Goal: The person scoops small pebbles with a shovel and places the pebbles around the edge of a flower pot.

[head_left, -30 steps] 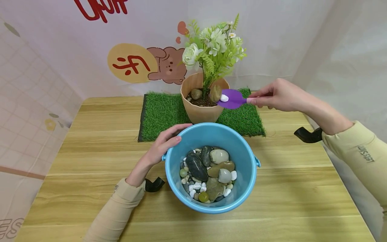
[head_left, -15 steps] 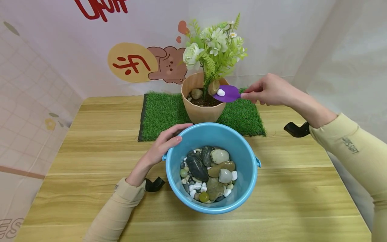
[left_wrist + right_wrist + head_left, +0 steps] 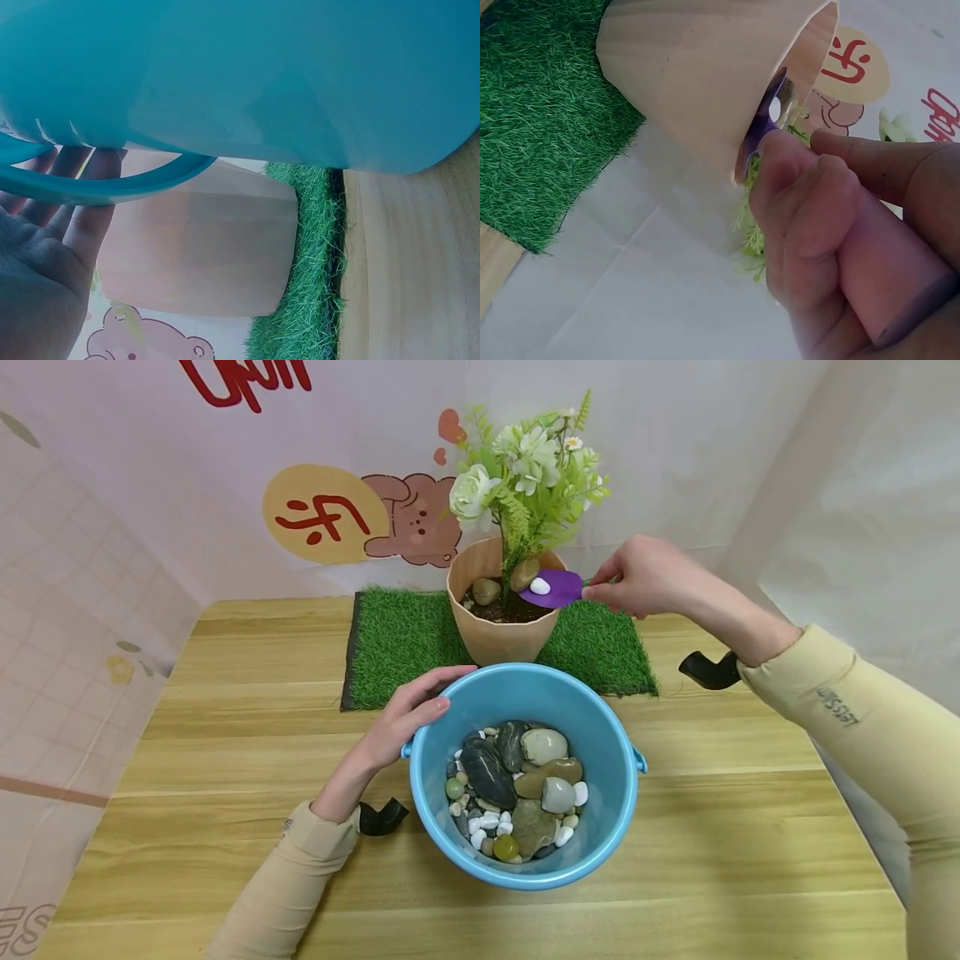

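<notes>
My right hand [image 3: 648,578] grips the pink handle [image 3: 889,262] of a small trowel with a purple blade [image 3: 564,588]. One white pebble [image 3: 539,586] lies on the blade, which reaches over the rim of a peach flowerpot [image 3: 498,642]. In the pot, two brown stones [image 3: 486,592] sit on dark soil around a plant [image 3: 536,468] with white flowers. My left hand [image 3: 408,714] rests against the left side of a blue bucket [image 3: 528,881], thumb at the rim. The left wrist view shows its fingers [image 3: 91,225] fairly straight against the outer wall, behind the bucket handle [image 3: 150,184].
Inside the bucket lie large dark and tan stones [image 3: 487,772] with several small pebbles [image 3: 491,822]. The flowerpot stands on a green turf mat [image 3: 405,647] at the back of the wooden table [image 3: 247,718]. A printed curtain [image 3: 660,452] hangs behind.
My right hand has moved left with the trowel, carrying the blade and white pebble from the pot's right edge to above the soil. The left hand and bucket stay put.
</notes>
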Available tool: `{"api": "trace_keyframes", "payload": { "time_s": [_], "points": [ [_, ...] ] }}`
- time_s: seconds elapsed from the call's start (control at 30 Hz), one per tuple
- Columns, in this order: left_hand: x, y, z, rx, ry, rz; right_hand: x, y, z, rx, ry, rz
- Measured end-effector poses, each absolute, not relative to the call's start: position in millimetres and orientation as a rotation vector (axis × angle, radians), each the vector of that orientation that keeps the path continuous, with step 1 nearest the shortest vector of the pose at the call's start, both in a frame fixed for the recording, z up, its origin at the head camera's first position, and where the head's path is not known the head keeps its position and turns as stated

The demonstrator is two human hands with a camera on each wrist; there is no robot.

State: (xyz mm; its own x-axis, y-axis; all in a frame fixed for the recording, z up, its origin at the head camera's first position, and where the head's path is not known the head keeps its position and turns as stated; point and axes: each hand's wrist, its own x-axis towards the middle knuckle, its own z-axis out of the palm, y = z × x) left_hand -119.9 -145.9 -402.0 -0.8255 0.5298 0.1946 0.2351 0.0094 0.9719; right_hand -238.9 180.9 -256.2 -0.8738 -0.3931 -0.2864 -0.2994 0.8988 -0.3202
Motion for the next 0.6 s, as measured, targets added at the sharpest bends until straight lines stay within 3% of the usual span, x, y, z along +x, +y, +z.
{"api": "trace_keyframes", "payload": {
  "time_s": [0.6],
  "points": [
    [-111, -141, -401, 0.804, 2.064, 1.899, -243, 162, -242, -0.558, 2.688, -0.194]
  ]
}}
